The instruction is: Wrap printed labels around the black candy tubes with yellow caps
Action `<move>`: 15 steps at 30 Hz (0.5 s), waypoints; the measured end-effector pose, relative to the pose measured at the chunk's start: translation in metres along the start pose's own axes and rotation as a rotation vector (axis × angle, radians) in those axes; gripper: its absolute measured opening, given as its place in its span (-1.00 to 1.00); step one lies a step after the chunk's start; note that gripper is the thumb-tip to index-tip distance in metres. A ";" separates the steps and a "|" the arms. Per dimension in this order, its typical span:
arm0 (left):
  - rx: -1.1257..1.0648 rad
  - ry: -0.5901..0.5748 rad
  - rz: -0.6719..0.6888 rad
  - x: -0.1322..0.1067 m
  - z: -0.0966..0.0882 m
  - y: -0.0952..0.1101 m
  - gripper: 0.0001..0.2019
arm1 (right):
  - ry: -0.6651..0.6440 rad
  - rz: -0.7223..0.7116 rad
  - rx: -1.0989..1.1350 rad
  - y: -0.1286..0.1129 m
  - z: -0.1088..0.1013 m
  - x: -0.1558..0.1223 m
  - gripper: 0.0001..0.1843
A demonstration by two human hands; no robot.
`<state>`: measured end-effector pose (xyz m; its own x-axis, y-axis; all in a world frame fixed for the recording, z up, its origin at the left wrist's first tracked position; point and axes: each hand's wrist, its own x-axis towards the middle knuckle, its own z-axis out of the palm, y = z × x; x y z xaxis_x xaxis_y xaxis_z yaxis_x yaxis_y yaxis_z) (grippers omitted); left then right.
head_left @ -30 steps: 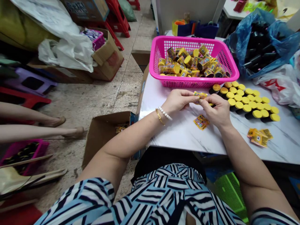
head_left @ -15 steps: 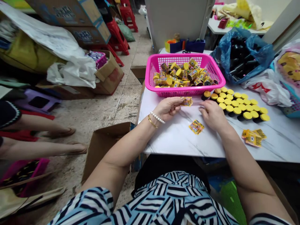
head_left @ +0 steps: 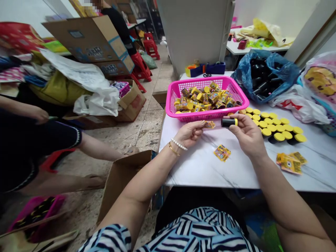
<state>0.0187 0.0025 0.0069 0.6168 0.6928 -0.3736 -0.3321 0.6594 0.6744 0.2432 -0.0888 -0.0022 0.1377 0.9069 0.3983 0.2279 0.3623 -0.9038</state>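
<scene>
My left hand [head_left: 191, 133] pinches a small yellow printed sticker label [head_left: 209, 124] just in front of the pink basket [head_left: 183, 115]. My right hand [head_left: 246, 133] grips a black tube with a yellow cap [head_left: 229, 122], held sideways next to the label. A loose yellow label [head_left: 222, 153] lies on the white marble table [head_left: 236, 171] between my wrists. Several upright black tubes with yellow caps [head_left: 275, 126] stand in rows to the right of my right hand. The basket holds several labelled tubes [head_left: 206, 98].
More labels [head_left: 288, 162] lie at the right. A blue bag of black tubes [head_left: 265, 78] and white bags [head_left: 301, 103] sit behind. An open cardboard box [head_left: 123, 178] stands on the floor at left, near another person's legs [head_left: 86, 164]. Boxes and red stools crowd the back.
My right hand has picked up a black yellow-capped tube from the rows and lifted it beside the label in my left hand. The view has tilted upward.
</scene>
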 end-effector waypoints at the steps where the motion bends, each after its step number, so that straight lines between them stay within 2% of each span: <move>1: -0.001 0.004 -0.012 0.000 0.002 -0.002 -0.90 | -0.003 0.014 0.123 -0.002 0.003 0.002 -0.59; 4: -0.032 0.020 -0.026 0.000 0.006 -0.005 -0.90 | -0.042 0.091 0.307 0.004 0.012 0.005 -0.60; 7: -0.060 0.009 -0.018 0.000 0.008 -0.006 -0.85 | -0.064 0.160 0.364 0.014 0.017 0.007 -0.59; 10: -0.072 -0.003 -0.015 0.001 0.007 -0.005 -0.82 | -0.023 0.149 0.291 0.015 0.022 0.008 -0.58; 15: -0.086 -0.028 0.001 0.001 0.007 -0.005 -0.89 | 0.036 0.010 0.010 0.002 0.029 0.001 -0.58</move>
<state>0.0263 -0.0027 0.0078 0.6355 0.6860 -0.3544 -0.3923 0.6822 0.6170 0.2154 -0.0811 -0.0081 0.1748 0.9022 0.3942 0.2167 0.3553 -0.9093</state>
